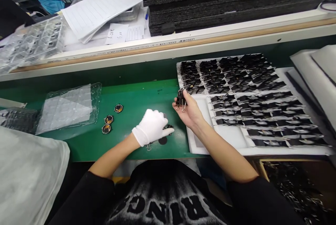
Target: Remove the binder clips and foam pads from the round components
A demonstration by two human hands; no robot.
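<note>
My right hand [189, 110], bare, is closed around several black binder clips [181, 100] whose wire handles point down, held above the table beside the white tray. Lower and to the left, my left hand [152, 127] wears a white glove, with its fingers curled and thumb stretched to the right. A black binder clip [168, 129] shows between that thumb and the fingers, partly hidden by the glove. Wire clip handles [148, 147] stick out beneath the glove, and a black disc [163, 141] lies on the green table just below the thumb.
Rows of binder-clipped black pieces [236, 78] fill much of the white foam tray [217, 149]. Three round parts [118, 108] lie left on the green table [133, 95], near a clear plastic tray [96, 113]. A box of clips [296, 190] sits low right. Beyond the ledge are papers [102, 11] and people.
</note>
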